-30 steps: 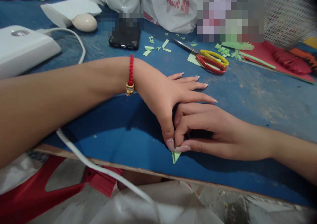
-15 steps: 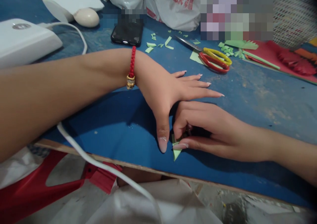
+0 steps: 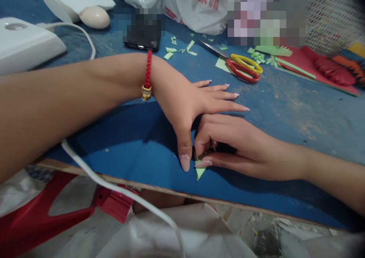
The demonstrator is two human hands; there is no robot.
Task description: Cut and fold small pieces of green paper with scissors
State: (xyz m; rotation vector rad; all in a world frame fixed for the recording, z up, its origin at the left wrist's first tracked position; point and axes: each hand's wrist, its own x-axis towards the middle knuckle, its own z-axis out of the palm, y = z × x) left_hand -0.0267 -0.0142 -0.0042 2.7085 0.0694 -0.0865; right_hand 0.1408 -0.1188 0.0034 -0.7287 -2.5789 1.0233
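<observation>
Now reaches in from the left with the left hand [image 3: 185, 102], a red braided bracelet [image 3: 147, 73] on the wrist. Lays the four fingers out straight and slightly spread over the worn blue table top [image 3: 299, 102], turns the thumb down and presses its tip onto the board. Comes in from the right with the right hand [image 3: 245, 149], fingers curled under, and pinches a small folded triangle of pale green paper [image 3: 200, 172] between thumb and forefinger. Holds that triangle flat on the table close to the near edge, just beside the left thumb's tip, point toward the edge; covers most of it with the right fingers.

Beyond the hands, well apart:
- Scissors with red and yellow handles [image 3: 243, 66], lying on a green offcut.
- Pale green paper snippets [image 3: 178, 50] to their left.
- A dark phone [image 3: 142, 44], partly blurred.
- At far left, a white plastic box-shaped device [image 3: 25, 45], with a white cable [image 3: 114, 187] running off the front edge.
- A cream egg-shaped object [image 3: 94, 17] behind the device.
- White plastic bags with red print [image 3: 194, 7] along the back.
- At far right, a red paper sheet [image 3: 308, 66] with fringed cuttings.
- Below the table edge, a red plastic stool [image 3: 34, 227].
</observation>
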